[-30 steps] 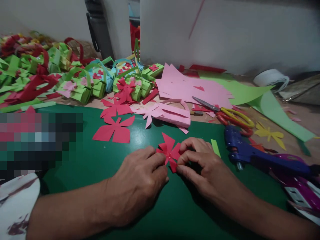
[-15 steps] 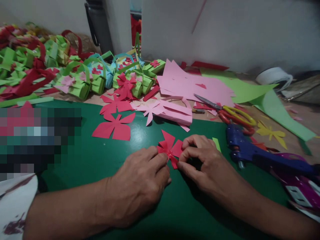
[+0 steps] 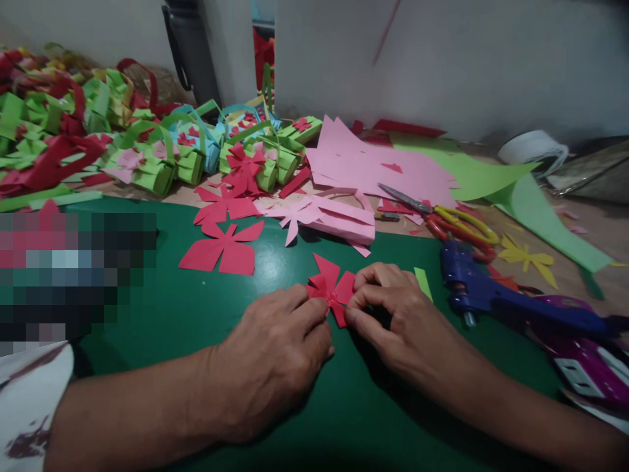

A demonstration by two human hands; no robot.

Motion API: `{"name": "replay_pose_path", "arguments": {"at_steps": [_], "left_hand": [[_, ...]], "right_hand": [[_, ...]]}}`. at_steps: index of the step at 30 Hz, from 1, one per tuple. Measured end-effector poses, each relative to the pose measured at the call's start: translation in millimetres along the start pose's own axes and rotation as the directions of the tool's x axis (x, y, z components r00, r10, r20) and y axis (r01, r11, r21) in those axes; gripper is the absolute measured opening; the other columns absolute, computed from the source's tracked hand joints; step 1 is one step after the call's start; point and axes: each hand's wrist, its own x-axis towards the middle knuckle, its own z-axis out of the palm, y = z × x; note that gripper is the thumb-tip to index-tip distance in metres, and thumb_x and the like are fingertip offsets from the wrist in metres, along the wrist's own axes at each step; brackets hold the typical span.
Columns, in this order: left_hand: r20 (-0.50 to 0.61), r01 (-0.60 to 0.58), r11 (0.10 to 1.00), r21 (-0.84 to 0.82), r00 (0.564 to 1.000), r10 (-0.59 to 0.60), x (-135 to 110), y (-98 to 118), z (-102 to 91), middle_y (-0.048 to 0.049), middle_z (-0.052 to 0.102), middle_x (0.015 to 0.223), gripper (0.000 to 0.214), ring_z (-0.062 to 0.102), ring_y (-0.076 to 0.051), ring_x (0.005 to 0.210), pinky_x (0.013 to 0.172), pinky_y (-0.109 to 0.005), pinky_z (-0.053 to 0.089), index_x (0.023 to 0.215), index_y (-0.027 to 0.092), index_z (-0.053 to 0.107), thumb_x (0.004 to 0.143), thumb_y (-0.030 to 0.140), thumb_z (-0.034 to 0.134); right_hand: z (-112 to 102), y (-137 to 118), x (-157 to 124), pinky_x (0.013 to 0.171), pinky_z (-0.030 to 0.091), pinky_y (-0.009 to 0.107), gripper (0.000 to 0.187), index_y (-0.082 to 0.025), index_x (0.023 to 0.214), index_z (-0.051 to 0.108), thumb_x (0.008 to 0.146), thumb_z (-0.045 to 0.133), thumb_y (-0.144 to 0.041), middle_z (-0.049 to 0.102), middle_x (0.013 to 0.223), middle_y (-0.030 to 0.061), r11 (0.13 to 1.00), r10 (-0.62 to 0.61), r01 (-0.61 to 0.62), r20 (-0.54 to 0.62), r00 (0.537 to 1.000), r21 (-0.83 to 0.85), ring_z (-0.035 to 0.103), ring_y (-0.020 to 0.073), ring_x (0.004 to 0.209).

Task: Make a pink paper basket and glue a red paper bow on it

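Note:
A red paper flower (image 3: 330, 288) lies on the green mat (image 3: 206, 328), with a shiny clear blob at its centre. My left hand (image 3: 289, 354) is closed on the flower's left side, its fingertips partly hidden under the knuckles. On the opposite side, my right hand (image 3: 388, 305) pinches a petal between thumb and fingers. Farther back to the left are a flat red paper cutout with wide petals (image 3: 223, 249) and another red cutout (image 3: 228, 204). A pink paper basket (image 3: 344, 219) with a pink flower sits beyond my hands.
To the right lie a blue glue gun (image 3: 481, 295), scissors with red and yellow handles (image 3: 457, 223), a yellow paper cutout (image 3: 528, 255) and a purple power strip (image 3: 584, 367). Pink paper sheets (image 3: 373, 164) and green paper baskets (image 3: 157, 170) line the back. A dark bottle (image 3: 194, 52) stands behind.
The whole view has shifted slightly, so things appear a little farther left. Both hands keep the same hold on the red paper flower.

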Motion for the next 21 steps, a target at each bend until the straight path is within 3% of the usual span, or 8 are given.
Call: {"name": "replay_pose_path", "arguments": {"at_steps": [10,16,21], "left_hand": [[-0.012,-0.001,1.0,-0.005,1.0,0.001,0.0,-0.8,1.1,-0.0074,0.061,0.08,0.019,0.048,-0.018,0.07,0.062,-0.032,0.045,0.081,0.012,0.062,0.091,0.019,0.047],[0.049,0.018,1.0,-0.001,0.999,-0.018,-0.2,0.2,2.1,-0.0067,0.06,0.083,0.016,0.047,-0.018,0.071,0.062,-0.033,0.044,0.09,0.013,0.061,0.091,0.023,0.048],[0.082,0.043,0.999,0.01,0.996,-0.044,1.9,0.1,2.2,-0.0072,0.06,0.086,0.019,0.048,-0.02,0.074,0.062,-0.035,0.044,0.094,0.013,0.061,0.09,0.029,0.051]], "right_hand": [[3.1,-0.4,1.4,0.075,0.036,0.04,0.025,-0.019,0.057,0.05,0.082,0.052,-0.015,0.056,0.082,0.0029,0.999,0.033,-0.033,-0.038,0.999,-0.002,0.049,0.0192,0.083],[2.6,-1.2,4.0,0.072,0.036,0.038,0.026,-0.019,0.055,0.046,0.08,0.051,-0.013,0.055,0.079,0.0028,1.0,0.017,-0.018,-0.052,0.999,-0.008,0.049,0.0182,0.08],[2.5,1.2,3.5,0.074,0.036,0.038,0.021,-0.02,0.059,0.054,0.079,0.056,-0.014,0.056,0.082,0.0027,0.999,0.012,-0.011,-0.038,0.999,0.034,0.049,0.0189,0.083]]}}
